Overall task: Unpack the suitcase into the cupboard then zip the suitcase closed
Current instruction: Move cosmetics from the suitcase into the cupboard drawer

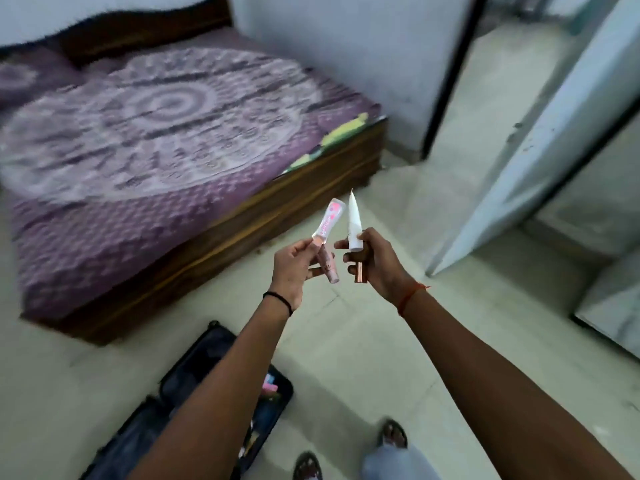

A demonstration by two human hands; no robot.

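At the bottom edge of the view, two sandalled feet (393,434) stand on pale floor tiles (346,358), and just left of them the suitcase (221,344) lies open on the floor, a dark, soft-lined case with a black rim; small pink items (269,388) show in its near right corner, the rest of its contents too dark and blurred to make out. Above it both forearms reach forward. The left hand (292,268), a black band at its wrist, pinches a clear pink tube (84,233) between thumb and fingers, its flat crimped end tilted up and left and its pinkish cap pointing down; the tube carries pink printing that is too blurred to read. The right hand (375,263), with a red thread at the wrist, curls its fingers round a white tube (355,225) with a copper-coloured cap below the fist; no lettering can be read on it. The two tubes stand close together but apart. Beyond the hands is a wooden bed (242,216) with a purple mandala-patterned sheet. Farther right stands an open pale door (540,147).
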